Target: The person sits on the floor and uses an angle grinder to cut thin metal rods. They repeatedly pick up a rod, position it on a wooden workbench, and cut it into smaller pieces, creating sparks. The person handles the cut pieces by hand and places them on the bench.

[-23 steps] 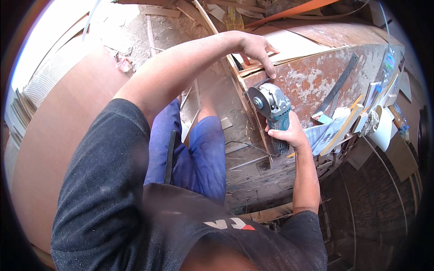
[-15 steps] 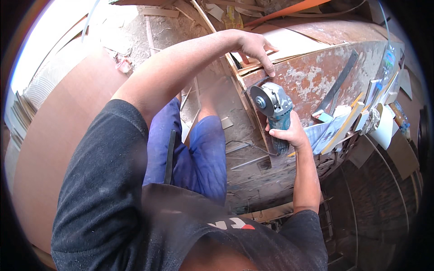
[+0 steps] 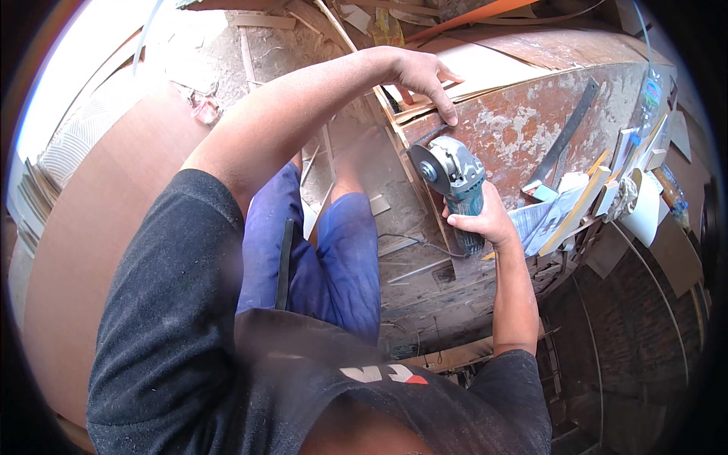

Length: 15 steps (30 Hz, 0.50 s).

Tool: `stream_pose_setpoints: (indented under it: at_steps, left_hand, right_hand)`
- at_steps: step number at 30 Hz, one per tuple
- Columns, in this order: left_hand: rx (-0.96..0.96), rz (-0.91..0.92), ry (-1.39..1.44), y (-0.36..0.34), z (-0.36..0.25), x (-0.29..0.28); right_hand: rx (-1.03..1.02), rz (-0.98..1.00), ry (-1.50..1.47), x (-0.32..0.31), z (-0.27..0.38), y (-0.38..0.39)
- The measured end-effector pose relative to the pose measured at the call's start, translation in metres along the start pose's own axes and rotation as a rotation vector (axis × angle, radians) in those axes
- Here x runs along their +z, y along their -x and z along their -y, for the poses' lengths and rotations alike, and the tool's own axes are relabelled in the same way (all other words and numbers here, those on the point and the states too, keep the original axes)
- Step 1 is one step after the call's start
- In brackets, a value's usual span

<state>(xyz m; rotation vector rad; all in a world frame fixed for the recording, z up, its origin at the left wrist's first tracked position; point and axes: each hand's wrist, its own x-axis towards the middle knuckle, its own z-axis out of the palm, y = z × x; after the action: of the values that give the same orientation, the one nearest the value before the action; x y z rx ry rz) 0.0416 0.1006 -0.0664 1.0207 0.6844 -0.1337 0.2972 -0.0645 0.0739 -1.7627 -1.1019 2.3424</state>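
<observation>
My right hand (image 3: 485, 220) is wrapped round the teal body of an angle grinder (image 3: 464, 201). The grinder's thin, dark disc (image 3: 427, 168) faces left, beside the near left corner of a worn reddish-brown wooden tabletop (image 3: 516, 125). My left hand (image 3: 426, 79) reaches across above it, resting with fingers spread on the edge of stacked thin wooden sheets (image 3: 485, 70). One of its fingertips points down to a dark narrow strip (image 3: 432, 135) just above the disc. Whether the disc touches the strip I cannot tell.
A dark metal square (image 3: 565, 136) lies on the tabletop. To the right are wood offcuts (image 3: 580, 208), papers and a plastic bottle (image 3: 652, 91). A large brown board (image 3: 98, 265) stands at left. Wood scraps and a cable (image 3: 425, 241) lie below, near my legs.
The grinder's head has shifted slightly left, its disc turning a little with it. My left hand stays nearly in place; the whole view has moved a little.
</observation>
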Motion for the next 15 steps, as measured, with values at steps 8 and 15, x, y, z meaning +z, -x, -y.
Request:
stream_pose_setpoints:
  at_steps: [8,15]
  left_hand:
    - [-0.002,-0.019,-0.018,-0.0002,0.0015,0.001]
    - [-0.008,-0.015,-0.016,-0.002,0.002,0.001]
  right_hand:
    - [0.012,0.004,-0.034,0.0017,0.0028,-0.0008]
    - [0.02,-0.039,-0.028,0.0049,0.0048,-0.0008]
